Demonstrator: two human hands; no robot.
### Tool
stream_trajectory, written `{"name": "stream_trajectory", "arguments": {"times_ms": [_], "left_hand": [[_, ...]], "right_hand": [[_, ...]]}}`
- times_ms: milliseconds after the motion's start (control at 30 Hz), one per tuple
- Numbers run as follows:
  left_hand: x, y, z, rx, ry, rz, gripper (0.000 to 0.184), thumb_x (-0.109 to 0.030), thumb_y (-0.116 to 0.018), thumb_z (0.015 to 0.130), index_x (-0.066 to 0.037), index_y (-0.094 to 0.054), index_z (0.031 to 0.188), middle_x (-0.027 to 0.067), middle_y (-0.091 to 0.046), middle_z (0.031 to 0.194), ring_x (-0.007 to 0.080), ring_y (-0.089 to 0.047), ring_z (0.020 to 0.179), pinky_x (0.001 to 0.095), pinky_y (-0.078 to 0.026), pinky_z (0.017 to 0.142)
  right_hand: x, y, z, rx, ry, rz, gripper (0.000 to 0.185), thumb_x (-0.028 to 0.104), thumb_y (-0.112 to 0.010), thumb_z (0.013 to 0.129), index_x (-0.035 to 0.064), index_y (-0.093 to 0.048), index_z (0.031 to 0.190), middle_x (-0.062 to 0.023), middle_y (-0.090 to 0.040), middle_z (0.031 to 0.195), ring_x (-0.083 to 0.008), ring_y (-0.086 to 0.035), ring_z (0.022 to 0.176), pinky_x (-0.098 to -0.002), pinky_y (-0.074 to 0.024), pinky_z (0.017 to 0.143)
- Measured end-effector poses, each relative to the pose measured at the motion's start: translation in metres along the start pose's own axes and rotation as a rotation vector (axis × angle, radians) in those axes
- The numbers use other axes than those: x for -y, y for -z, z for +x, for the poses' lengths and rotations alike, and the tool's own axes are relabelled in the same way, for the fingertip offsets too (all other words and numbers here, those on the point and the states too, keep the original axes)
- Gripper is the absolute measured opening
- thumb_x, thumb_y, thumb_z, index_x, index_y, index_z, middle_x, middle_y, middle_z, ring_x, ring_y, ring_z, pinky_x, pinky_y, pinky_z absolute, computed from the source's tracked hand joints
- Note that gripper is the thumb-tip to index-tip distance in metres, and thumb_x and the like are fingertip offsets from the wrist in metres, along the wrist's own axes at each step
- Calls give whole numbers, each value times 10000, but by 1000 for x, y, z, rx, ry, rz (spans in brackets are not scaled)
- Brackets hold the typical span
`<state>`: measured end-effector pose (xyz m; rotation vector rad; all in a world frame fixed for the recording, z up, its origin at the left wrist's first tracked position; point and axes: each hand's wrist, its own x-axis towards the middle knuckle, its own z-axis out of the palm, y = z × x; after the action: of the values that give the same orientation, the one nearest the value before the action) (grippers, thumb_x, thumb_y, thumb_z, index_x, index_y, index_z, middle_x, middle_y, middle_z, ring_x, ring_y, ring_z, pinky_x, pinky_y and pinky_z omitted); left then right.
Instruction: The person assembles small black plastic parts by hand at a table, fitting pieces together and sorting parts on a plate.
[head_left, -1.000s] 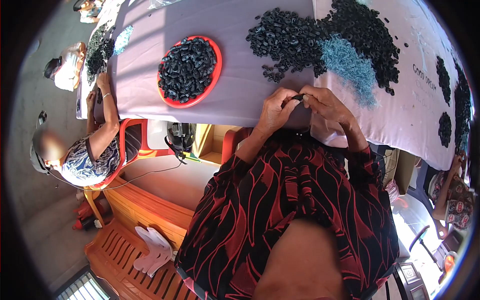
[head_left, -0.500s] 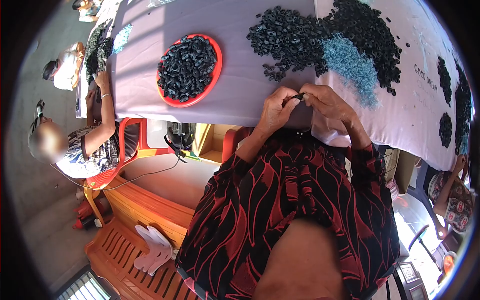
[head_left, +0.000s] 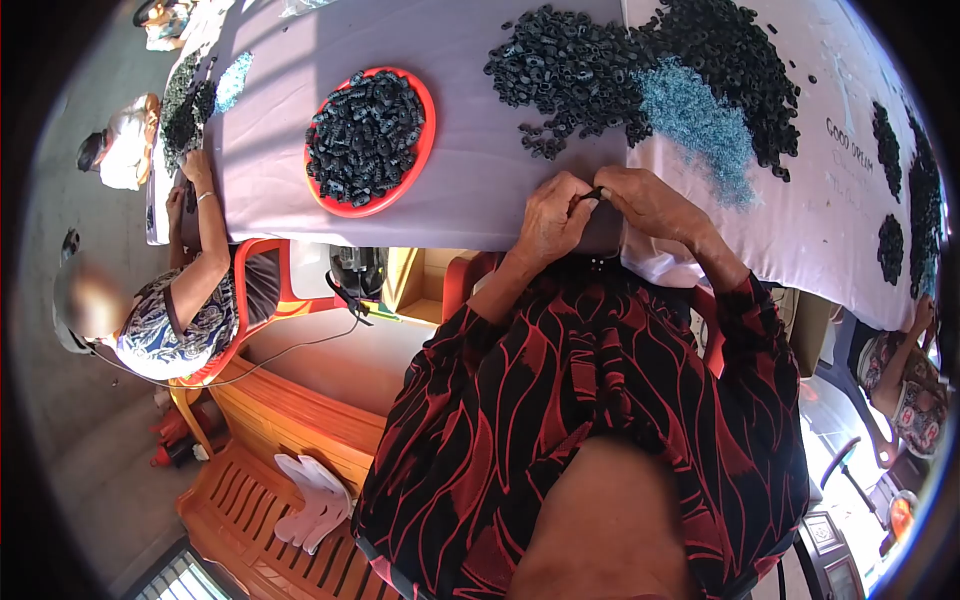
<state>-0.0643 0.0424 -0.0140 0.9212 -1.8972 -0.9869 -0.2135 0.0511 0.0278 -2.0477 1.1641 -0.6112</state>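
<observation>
One black part [head_left: 592, 194] | left hand [head_left: 552, 216], right hand [head_left: 648, 202]: both fingertip grips closed on it | over near edge of table [head_left: 468, 170] | my worry: scant hold could slip, part drops off

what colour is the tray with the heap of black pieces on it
The tray is red, best seen in the head view, around the black pieces.

The left hand [head_left: 553, 214] and right hand [head_left: 650, 204] pinch what seems one small black piece [head_left: 593, 194].
</observation>
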Motion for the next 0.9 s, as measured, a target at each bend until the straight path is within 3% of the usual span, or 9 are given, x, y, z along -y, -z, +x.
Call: {"name": "stream_trajectory", "arguments": {"times_ms": [67,167,400,467,567,667,767,900], "left_hand": [[-3,1,0,12,6,7,102,-12,-509,610,-27,-418,654,81,-415,560,220,-422,470,302,-335,435],[0,-1,0,-37,-88,56,89,3,-514,627,-16,-432,660,62,-424,569,150,-424,452,243,-336,418],[2,-2,0,-52,-130,89,88,2,-514,624,-20,-437,660,68,-426,572,162,-429,460,249,-339,424],[3,-2,1,-46,-74,39,80,5,-512,631,-20,-446,667,48,-420,564,127,-410,456,228,-332,424],[-2,0,2,-27,96,-71,79,-13,-503,627,-16,-425,641,73,-427,566,181,-429,469,276,-339,431],[1,1,3,-14,113,-129,72,-18,-507,633,-15,-436,639,63,-426,561,150,-421,453,261,-328,410],[-1,2,4,28,84,-101,69,-21,-508,632,-15,-440,637,63,-433,565,157,-428,462,264,-331,414],[1,5,6,56,-1,-26,67,-21,-510,633,-16,-444,646,61,-438,570,151,-432,461,260,-337,418]], "right_hand": [[1,-1,-1,-19,-9,-57,40,-8,-387,635,-12,-373,673,-160,-439,649,-334,-439,645,-380,-341,544],[-2,-5,-2,-18,14,-108,67,-20,-397,622,-10,-372,684,-156,-443,660,-327,-455,645,-371,-362,544],[-3,-8,-1,-33,46,-197,98,-45,-383,628,2,-340,702,-151,-420,648,-329,-461,606,-374,-366,483],[-4,-7,-1,-61,95,-187,86,-30,-391,639,1,-350,707,-144,-420,647,-317,-457,592,-363,-356,489],[-3,2,2,-3,29,17,66,-8,-399,656,0,-362,711,-135,-418,644,-310,-447,583,-351,-343,496],[0,6,3,48,-1,13,49,24,-399,672,8,-378,714,-155,-431,642,-324,-445,646,-376,-347,548],[-4,1,0,-7,60,-26,51,5,-392,671,0,-362,712,-133,-417,645,-297,-444,572,-351,-338,503],[-8,-3,-1,2,48,-107,59,-1,-394,667,1,-354,710,-137,-418,650,-303,-448,595,-349,-344,511]]}}
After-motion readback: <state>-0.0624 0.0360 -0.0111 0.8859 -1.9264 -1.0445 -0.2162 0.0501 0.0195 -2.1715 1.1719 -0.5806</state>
